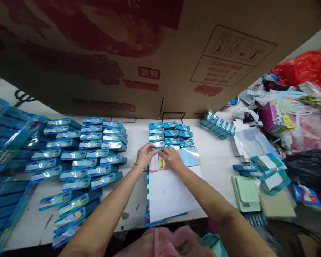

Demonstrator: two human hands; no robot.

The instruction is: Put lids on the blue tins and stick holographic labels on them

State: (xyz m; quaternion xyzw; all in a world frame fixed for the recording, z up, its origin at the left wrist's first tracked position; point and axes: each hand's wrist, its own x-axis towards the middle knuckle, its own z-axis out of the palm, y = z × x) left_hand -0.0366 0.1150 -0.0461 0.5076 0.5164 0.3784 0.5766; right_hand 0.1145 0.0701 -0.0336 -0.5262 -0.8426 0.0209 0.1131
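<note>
White sheet [173,194] on blue boxes [172,133]: a slip is possible

The white sheet lies at the centre of the frame, on top of the rows of blue boxes. Over its upper left part, the left hand [146,156] and the right hand [171,157] have their fingertips bent close together; I cannot tell whether something is pinched between them. A sideways pull could, I think, slide the sheet, because the boxes below look separate. Hard pressing over a gap could perhaps crease the shiny strip [190,157]. At bottom centre, the sheet reaches near the front edge of the worktop [133,200], so room there is small. At the top, the large carton [149,98] limits forward reach. A strip of worktop separates the sheet from the left box group [90,154], another from the green scale [246,189] at lower right.
</note>
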